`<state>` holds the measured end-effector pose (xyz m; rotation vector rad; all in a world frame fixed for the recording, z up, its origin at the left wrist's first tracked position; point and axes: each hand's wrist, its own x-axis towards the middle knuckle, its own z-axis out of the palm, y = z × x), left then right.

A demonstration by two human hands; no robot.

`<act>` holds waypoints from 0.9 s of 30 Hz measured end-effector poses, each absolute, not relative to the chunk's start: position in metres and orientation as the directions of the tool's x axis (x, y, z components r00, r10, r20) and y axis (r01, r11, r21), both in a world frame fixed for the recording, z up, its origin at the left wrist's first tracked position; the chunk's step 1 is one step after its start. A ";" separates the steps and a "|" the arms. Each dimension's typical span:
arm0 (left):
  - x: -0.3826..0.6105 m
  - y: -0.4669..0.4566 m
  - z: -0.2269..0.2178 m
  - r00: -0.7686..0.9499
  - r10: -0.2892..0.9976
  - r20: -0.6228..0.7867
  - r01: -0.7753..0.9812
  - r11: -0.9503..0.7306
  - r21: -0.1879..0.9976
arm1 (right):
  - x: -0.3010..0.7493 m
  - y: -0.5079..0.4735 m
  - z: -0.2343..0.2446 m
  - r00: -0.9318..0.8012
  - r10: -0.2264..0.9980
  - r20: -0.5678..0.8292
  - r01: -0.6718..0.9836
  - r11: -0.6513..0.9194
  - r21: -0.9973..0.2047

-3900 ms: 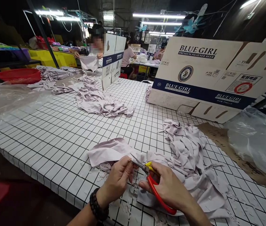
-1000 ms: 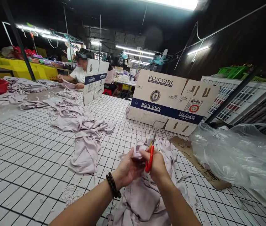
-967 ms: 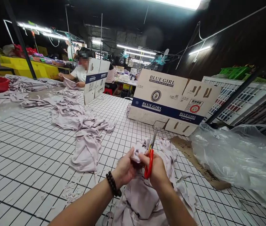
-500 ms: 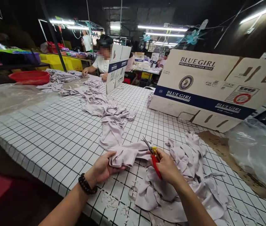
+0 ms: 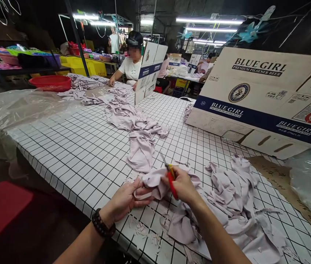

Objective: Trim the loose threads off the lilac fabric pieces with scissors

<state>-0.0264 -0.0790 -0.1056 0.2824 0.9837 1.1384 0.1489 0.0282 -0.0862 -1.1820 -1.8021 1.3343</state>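
My left hand [image 5: 129, 196], with a dark beaded bracelet at the wrist, grips the edge of a pale mauve fabric piece [image 5: 155, 180]. In my right hand [image 5: 181, 185] is a pair of scissors [image 5: 172, 179] with red and yellow handles. Its blades point up and away, slightly blurred, and the right fingers also touch the fabric. Just beyond lies a flat fabric piece [image 5: 141, 150] trailing from a longer pile [image 5: 125, 113]. A crumpled heap of the same fabric [image 5: 232, 194] spreads beside and under my right forearm.
Small trimmings [image 5: 141, 229] lie on the grid-patterned table [image 5: 84, 146]. Cardboard panels [image 5: 260, 99] stand at the right, and another [image 5: 151, 73] near a co-worker [image 5: 129, 68]. Also around are a red basket [image 5: 51, 83], clear plastic [image 5: 26, 113] and a red stool [image 5: 4, 216].
The fabric between my hands has been folded over and gathered up. My right hand with the scissors has come closer to my left hand. The camera view has shifted to the right.
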 end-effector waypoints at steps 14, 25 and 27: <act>-0.022 -0.111 -0.107 -0.058 0.775 -0.629 -0.239 0.601 0.763 | 0.191 0.032 -0.102 -0.092 0.981 -0.173 0.244 -0.146 -0.959; 0.008 -0.101 -0.107 -0.161 0.986 -0.031 0.461 0.103 0.881 | 0.178 0.027 -0.078 -0.143 0.972 -0.189 0.168 -0.164 -0.972; 0.017 -0.091 -0.115 -0.121 0.992 -0.027 0.465 0.081 0.882 | 0.172 0.028 -0.073 -0.159 0.972 -0.171 0.186 -0.141 -0.972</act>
